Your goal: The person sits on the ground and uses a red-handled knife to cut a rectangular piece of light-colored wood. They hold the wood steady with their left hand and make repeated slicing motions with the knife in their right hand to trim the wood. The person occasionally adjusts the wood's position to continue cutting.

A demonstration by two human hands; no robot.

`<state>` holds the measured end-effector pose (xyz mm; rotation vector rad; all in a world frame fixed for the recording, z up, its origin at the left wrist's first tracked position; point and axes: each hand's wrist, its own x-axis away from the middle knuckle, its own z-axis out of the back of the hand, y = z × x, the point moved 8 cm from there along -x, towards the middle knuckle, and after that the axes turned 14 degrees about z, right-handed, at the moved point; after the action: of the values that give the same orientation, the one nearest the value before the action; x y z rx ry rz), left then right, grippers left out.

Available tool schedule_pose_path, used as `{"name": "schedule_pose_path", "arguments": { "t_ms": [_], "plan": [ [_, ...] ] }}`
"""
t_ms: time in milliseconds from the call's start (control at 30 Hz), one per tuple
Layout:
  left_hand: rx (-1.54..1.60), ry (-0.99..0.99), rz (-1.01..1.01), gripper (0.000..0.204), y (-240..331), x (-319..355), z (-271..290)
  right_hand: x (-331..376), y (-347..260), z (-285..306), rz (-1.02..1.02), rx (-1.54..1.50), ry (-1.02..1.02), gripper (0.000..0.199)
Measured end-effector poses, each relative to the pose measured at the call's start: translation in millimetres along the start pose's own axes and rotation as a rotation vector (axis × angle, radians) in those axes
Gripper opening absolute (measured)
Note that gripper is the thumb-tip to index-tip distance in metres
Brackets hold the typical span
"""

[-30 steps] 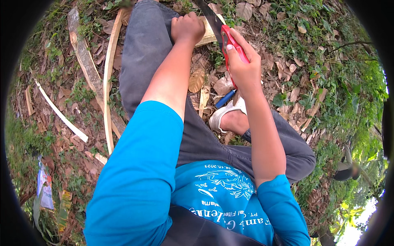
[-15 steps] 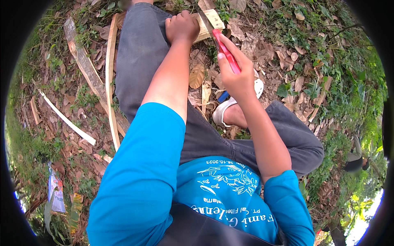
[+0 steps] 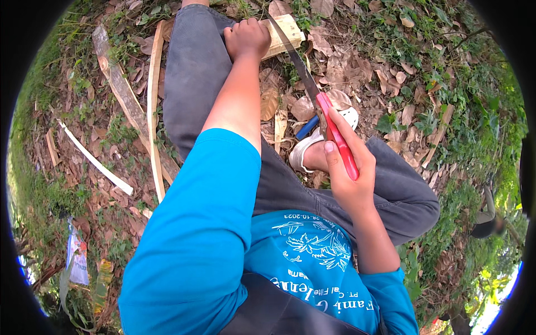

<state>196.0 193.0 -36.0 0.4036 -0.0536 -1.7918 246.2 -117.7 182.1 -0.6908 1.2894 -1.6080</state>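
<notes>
My left hand (image 3: 247, 39) is closed over a pale piece of wood (image 3: 289, 29) and presses it down beside my left leg. In my right hand (image 3: 353, 167) is a saw (image 3: 300, 66) with a red handle, my fingers wrapped round the grip. Its long dark blade lies across the wood just right of my left hand, and the blade's tip reaches the far side of the piece. The underside of the wood and most of my left fingertips are hidden.
A long pale strip (image 3: 153, 111) and a bark-covered slat (image 3: 120, 84) lie left of my leg, near a thin white strip (image 3: 97, 159). By my shoe (image 3: 304, 151) is a blue object (image 3: 307, 128). Dry leaves cover the ground. A plastic bag (image 3: 77, 257) lies lower left.
My right hand has drawn the saw back toward me and to the right, so more of the blade shows. My left hand has stayed on the wood.
</notes>
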Motion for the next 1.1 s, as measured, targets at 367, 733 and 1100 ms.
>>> {"name": "schedule_pose_path", "arguments": {
  "t_ms": [367,733,1100],
  "plan": [
    [-0.059,0.061,0.007,0.028,10,18,12,-103,62,-39,0.056,-0.043,0.079,0.044],
    [-0.016,0.011,0.022,0.035,1,8,1,-28,28,-14,0.089,0.038,0.043,0.049],
    [-0.093,-0.073,0.006,0.038,13,6,1,-109,76,-45,0.183,0.075,0.105,0.042]
  ]
}}
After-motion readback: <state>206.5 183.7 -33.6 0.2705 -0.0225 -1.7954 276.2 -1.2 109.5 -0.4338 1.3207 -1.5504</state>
